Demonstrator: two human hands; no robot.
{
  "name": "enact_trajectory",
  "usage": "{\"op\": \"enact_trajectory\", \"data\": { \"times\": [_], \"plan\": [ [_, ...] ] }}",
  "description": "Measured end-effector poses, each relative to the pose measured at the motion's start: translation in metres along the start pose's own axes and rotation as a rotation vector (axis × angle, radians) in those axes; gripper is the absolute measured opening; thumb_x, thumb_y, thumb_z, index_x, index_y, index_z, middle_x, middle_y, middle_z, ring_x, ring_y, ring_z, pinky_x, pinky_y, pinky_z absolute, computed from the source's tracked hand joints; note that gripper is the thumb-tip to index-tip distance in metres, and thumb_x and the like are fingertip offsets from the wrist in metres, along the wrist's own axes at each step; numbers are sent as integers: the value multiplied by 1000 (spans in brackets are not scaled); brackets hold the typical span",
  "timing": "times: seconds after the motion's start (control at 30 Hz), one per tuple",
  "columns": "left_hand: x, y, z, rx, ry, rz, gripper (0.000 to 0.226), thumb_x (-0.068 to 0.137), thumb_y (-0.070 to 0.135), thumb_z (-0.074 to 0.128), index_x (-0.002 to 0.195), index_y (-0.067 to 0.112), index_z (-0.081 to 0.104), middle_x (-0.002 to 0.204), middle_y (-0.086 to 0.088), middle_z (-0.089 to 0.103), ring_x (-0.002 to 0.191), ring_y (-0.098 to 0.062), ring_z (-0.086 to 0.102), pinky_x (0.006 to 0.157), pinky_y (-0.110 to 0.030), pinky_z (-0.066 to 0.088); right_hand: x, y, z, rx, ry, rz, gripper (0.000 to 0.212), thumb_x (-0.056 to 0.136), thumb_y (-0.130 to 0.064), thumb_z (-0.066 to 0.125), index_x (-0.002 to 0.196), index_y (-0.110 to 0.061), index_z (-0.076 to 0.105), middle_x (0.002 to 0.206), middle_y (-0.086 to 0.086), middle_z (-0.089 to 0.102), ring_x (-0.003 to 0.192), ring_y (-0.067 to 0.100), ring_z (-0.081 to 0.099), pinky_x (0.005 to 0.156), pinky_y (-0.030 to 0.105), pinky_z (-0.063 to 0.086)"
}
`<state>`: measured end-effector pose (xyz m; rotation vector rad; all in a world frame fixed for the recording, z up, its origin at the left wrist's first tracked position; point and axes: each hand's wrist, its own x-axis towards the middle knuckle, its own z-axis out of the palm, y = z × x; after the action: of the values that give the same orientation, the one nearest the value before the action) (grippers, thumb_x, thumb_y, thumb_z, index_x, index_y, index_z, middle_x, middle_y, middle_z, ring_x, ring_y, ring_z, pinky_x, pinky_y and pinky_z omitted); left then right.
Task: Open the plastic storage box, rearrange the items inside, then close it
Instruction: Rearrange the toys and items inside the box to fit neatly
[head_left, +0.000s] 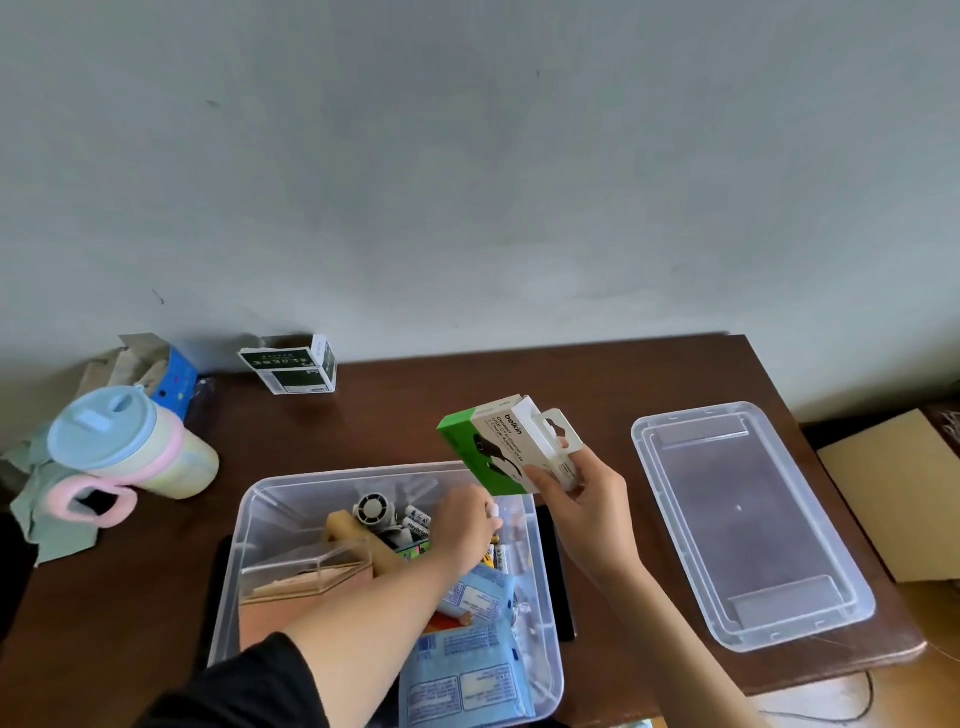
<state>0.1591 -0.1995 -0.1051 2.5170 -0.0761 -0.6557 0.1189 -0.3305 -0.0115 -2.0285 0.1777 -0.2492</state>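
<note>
Plastic storage box is sitting open at the lower centre of the frame on the dark wooden counter, and its clear lid is lying flat to the right of it, well apart, which we judge keeps it out of the way while we are sorting the contents.

We are holding a green and white Belkin adapter box up above the far right corner of the storage box with our right hand. Lifting it out is probably freeing room, so the other hand can work among the loose things underneath. The right grip is pinching the carton at its lower end, thumb on the printed face and fingers curled behind it, with the hang tab sticking up beside them.

Our left hand is reaching down into the storage box, over the batteries and near the small round fan. Its fingers are pointing away from us and are hidden by the back of the hand, so we cannot tell whether that grip is closing on anything.

Inside the box we are also seeing a clear acrylic case at the left and blue tissue packs at the near edge. A pastel lidded cup is standing at the left of the frame.
</note>
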Motion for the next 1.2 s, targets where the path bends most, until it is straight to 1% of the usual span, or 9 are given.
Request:
{"op": "enact_trajectory", "data": {
  "times": [0.07, 0.17, 0.27, 0.37, 0.5, 0.73, 0.9, 1.07, 1.2],
  "plan": [
    [-1, 0, 4, -64, 15, -42, 28, 86, 17, 67, 62, 18, 52, 70, 5, 56, 71, -15, 55, 63, -24, 41, -2, 0, 0, -2, -3, 3, 28, 84, -19, 71, 95, -41, 58, 87, -41, 58, 89, -8, 63, 64, 17, 55],
    [-5, 0, 5, -69, 65, -62, 8, 89, 20, 65, 82, 14, 66, 84, -1, 68, 75, -16, 59, 63, -25, 43, -4, 3, 0, -11, -5, 0, 24, 84, -18, 70, 96, -37, 61, 85, -41, 59, 87, -7, 64, 64, 20, 56],
    [-8, -2, 4, -22, 138, -48, 10, 92, 21, 61, 89, 15, 68, 91, 0, 69, 76, -14, 59, 61, -23, 42, -5, 3, 0, -9, -16, 4, 26, 84, -18, 70, 91, -42, 60, 85, -39, 62, 85, -4, 64, 63, 19, 55],
    [-10, -4, 2, 36, 185, -31, 15, 94, 28, 57, 95, 18, 69, 94, 2, 69, 86, -17, 64, 62, -24, 44, -5, 1, 1, 5, -17, -3, 28, 83, -19, 70, 91, -43, 59, 86, -37, 63, 83, -6, 64, 61, 11, 50],
    [-8, -3, 3, 63, 154, -63, 19, 90, 36, 62, 88, 17, 67, 90, 1, 69, 85, -19, 64, 61, -26, 41, -6, 1, 3, 10, -21, -4, 28, 83, -19, 70, 98, -40, 59, 87, -33, 63, 86, -7, 64, 62, 8, 49],
    [-3, -2, 6, 16, 129, -73, 23, 88, 39, 63, 90, 17, 71, 87, 0, 72, 82, -19, 67, 59, -26, 43, -2, -1, 1, -28, -18, -6, 30, 84, -19, 70, 97, -43, 57, 87, -38, 60, 88, -4, 64, 66, 19, 56],
    [-3, -3, 6, 16, 123, -62, 21, 91, 33, 61, 93, 15, 72, 90, -2, 72, 83, -18, 66, 59, -24, 43, -2, -1, 0, -34, -20, 5, 29, 84, -19, 70, 98, -42, 59, 88, -38, 60, 88, -3, 65, 66, 26, 58],
    [-2, -7, 2, -20, 80, -74, 20, 90, 33, 62, 100, 18, 73, 94, 0, 73, 87, -19, 67, 69, -29, 52, -2, -3, 0, -32, -23, 14, 30, 84, -20, 70, 101, -41, 59, 89, -39, 59, 92, -6, 63, 68, 25, 59],
    [0, -10, -3, 1, 0, -88, 24, 89, 30, 65, 107, 15, 69, 100, -3, 71, 95, -22, 65, 77, -33, 53, -3, -4, -3, -31, -13, 3, 28, 84, -21, 70, 103, -39, 59, 91, -40, 58, 92, -6, 63, 68, 24, 59]
  ]
}}
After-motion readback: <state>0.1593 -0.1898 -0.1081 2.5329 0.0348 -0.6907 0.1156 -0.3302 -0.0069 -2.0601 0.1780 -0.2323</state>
